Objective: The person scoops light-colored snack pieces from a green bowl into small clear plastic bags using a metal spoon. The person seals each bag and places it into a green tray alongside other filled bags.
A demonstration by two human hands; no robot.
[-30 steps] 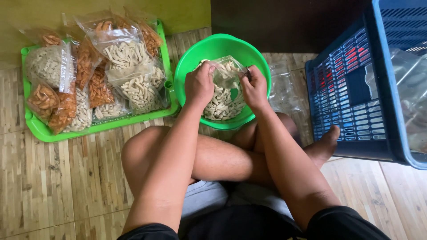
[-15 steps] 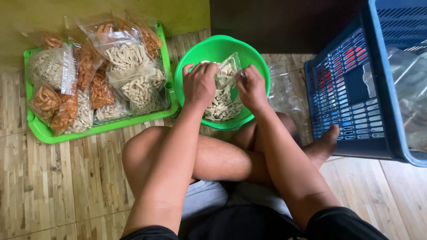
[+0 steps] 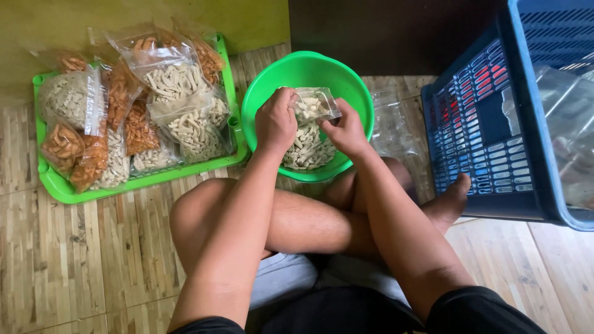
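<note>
A round green bowl (image 3: 266, 93) on the wooden floor holds pale stick-shaped snacks (image 3: 306, 151). Above it both my hands grip a small clear plastic bag (image 3: 314, 105) partly filled with the same snacks. My left hand (image 3: 275, 120) is closed on the bag's left edge. My right hand (image 3: 346, 131) pinches its right side. The bag sits tilted over the bowl's middle.
A green tray (image 3: 59, 185) at the left carries several sealed bags of pale and orange snacks. A blue plastic crate (image 3: 489, 136) stands at the right, with clear bags inside. Empty clear bags (image 3: 396, 124) lie between bowl and crate. My crossed legs fill the foreground.
The bag has been lifted and turned, from lying spread across the bowl to a smaller upright bundle between my hands. Both hands drew closer together.
</note>
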